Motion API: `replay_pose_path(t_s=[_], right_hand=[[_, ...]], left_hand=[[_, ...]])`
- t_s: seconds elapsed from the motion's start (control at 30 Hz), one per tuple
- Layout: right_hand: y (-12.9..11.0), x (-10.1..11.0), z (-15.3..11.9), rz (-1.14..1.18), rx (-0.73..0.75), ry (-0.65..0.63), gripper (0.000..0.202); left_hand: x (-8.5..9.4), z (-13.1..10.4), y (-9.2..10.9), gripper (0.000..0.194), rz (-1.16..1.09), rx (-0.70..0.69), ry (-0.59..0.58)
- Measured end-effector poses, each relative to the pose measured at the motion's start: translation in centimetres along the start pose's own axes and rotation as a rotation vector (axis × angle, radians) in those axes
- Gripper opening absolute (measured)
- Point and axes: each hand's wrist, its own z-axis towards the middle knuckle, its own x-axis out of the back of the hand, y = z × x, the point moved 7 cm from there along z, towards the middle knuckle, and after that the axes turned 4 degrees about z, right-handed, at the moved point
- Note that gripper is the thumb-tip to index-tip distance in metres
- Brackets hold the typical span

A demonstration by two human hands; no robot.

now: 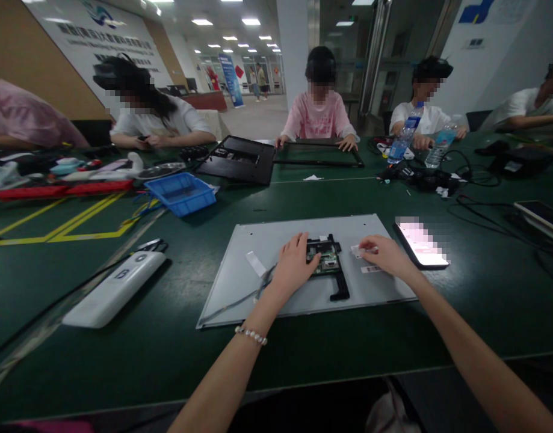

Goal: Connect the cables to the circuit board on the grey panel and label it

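A grey-white flat panel (370, 228) lies on the green table in front of me, like the back of a screen. On it sits a green circuit board (329, 262) in a black bracket (340, 285). My left hand (294, 264) lies across the board's left side, fingers stretched forward and thumb on the board. A grey cable (233, 305) runs from under this hand to the panel's near left corner. Right of the board, my right hand (387, 255) pinches a small whitish piece (357, 251) low over the panel. A printed label (370, 269) is beside it.
A lit phone (423, 243) lies right of the panel, a white power bank (116, 288) with cables on the left. Beyond are a blue tray (183, 192), a black cover (240, 159), a black frame (319, 163) under a co-worker's hands, and water bottles (405, 141).
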Motion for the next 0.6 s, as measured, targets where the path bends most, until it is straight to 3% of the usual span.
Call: replay_pose_path(t_s=[0.27, 0.4, 0.6], right_hand=[[-0.9, 0.0, -0.3, 0.081, -0.032, 0.048, 0.016], [-1.6, -0.7, -0.3, 0.227, -0.051, -0.016, 0.018], [-3.2, -2.1, -0.2, 0.313, 0.001, -0.11, 0.019]], left_hand=[[0.0, 0.0, 0.0, 0.053, 0.003, -0.009, 0.008], [0.7, 0.0, 0.6, 0.045, 0.005, -0.051, 0.059], [1.6, -0.6, 4.5, 0.034, -0.022, -0.339, 0.04]])
